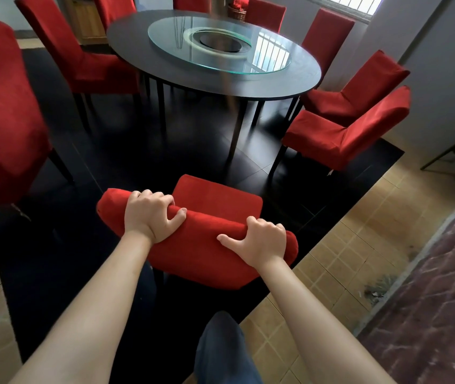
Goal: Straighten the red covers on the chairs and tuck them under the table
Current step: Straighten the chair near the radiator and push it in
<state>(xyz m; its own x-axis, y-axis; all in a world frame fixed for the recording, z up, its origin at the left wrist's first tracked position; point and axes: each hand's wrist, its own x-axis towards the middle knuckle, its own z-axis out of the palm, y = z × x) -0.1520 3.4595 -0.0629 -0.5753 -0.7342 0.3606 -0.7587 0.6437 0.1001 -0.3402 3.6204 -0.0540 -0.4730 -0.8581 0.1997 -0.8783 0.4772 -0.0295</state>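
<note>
— So, where are my fingers right now?

— Curled over the top edge of the chair back [193,239]. Your left hand [148,214] wraps the edge near its left end, thumb hooked on your side of the red cover [204,261]. Your right hand [259,239] grips near the right end, thumb spread wide along the fabric. Both hold the cover and the frame under it together.

— And which step am I on?

— I'd judge you're moving this chair toward the table [215,70]. It stands on the dark floor [126,162], well apart from the table's near edge, its seat [215,195] pointing that way. Its cover looks fairly smooth across the back.

— What does the next move call for?

— Probably a straight push forward, both hands even, so the seat slides between the table legs [236,128] without twisting. The two chairs on the right [353,123] sit near that path; keep clear of them.

— Anything you can't see?

— Yes. This chair's legs are mostly hidden beneath the back. The cover's lower hem is out of sight, so I can't tell whether it hangs straight. The chair at the left edge [2,112] is blurred and cut off.
</note>
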